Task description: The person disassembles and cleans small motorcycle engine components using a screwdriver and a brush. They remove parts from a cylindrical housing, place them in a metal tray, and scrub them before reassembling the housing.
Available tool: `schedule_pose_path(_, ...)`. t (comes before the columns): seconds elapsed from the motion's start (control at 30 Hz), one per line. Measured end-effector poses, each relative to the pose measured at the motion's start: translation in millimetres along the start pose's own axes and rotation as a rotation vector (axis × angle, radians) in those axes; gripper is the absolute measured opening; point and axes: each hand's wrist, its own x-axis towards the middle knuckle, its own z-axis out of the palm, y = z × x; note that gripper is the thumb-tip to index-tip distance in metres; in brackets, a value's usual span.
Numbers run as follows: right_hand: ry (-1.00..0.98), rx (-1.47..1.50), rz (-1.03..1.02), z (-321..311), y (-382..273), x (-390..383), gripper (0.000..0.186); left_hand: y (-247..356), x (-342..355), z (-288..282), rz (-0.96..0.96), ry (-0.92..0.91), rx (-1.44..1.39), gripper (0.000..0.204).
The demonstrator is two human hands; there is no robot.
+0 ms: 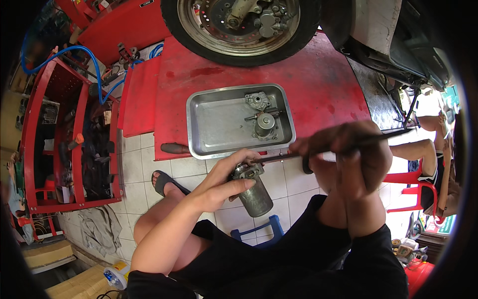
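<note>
My left hand [219, 182] wraps round a grey cylindrical metal motor [257, 200], its flanged end up and its smooth body tilted downward. In my right hand [361, 152], smeared by motion, is a long thin dark tool [281, 157]. The tool's near end reaches the motor's flanged end; its exact kind and tip are not clear. Just beyond my hands is a shallow metal tray [192, 122]. At its right side lie a flat cast metal part [257, 100] and a round metal housing [265, 122] with small pieces about it.
The tray rests on a red platform [174, 94] beneath a motorcycle wheel [241, 57]. A dark tool handle [174, 148] lies at the platform's front edge. A red tool cart [74, 129] stands left, with a blue hose [97, 70]. Another person's leg [416, 152] shows at right.
</note>
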Motion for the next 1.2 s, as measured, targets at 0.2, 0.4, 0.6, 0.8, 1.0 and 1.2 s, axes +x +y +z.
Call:
schedule_pose_path(0.2,-0.051,0.049,-0.035,0,-7,-7,0.014,-6,1,-2,-0.006,0.013,-0.005,0.048)
schedule_pose_path(0.4,-0.062,-0.002,-0.003,2,-10,-3,0.009,-8,3,-2,0.001,0.015,-0.014,0.046)
schedule_pose_path(0.6,-0.120,-0.125,0.002,0,-10,-3,0.006,-7,3,-1,-0.008,0.023,-0.033,0.043)
schedule_pose_path(0.8,-0.264,-0.149,-0.062,-2,-9,7,0.013,-9,2,0,-0.007,0.044,-0.008,0.041)
schedule_pose_path(1.0,-0.182,-0.152,0.028,1,-2,-2,0.019,-7,2,0,-0.027,0.062,-0.024,0.040)
schedule_pose_path(1.2,-0.114,-0.553,-0.049,3,-6,1,0.027,-10,2,0,-0.005,0.044,0.028,0.041)
